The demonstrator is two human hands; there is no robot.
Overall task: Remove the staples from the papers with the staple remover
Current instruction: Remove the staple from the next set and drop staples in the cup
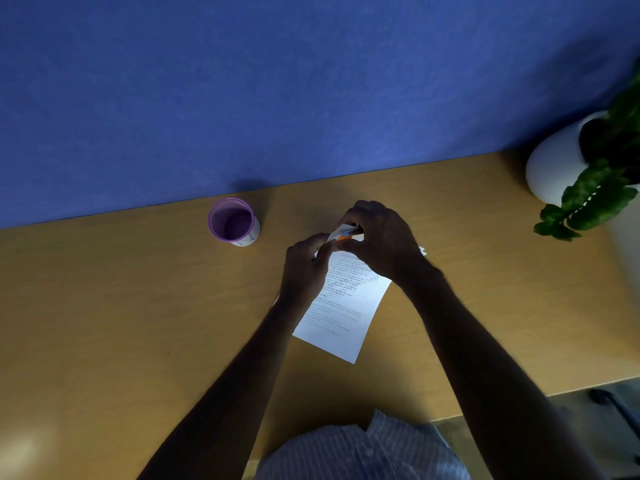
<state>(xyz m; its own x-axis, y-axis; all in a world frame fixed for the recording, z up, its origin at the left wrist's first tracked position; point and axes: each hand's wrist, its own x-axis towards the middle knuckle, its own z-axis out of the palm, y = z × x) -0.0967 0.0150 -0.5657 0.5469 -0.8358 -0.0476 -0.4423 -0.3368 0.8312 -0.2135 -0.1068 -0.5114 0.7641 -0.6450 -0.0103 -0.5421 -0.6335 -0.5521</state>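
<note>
A stack of printed white papers (346, 313) lies at an angle on the wooden desk (138, 306), its far corner lifted. My left hand (304, 265) pinches that lifted corner from the left. My right hand (381, 240) curls over the same corner and grips a small staple remover (344, 238), of which only an orange part and a light part show between the fingers. The staple itself is hidden under my fingers.
A purple cup (232, 221) stands to the left of the papers near the blue wall (277, 81). A white pot with a green plant (568, 164) sits at the far right. The desk's near edge runs at the lower right.
</note>
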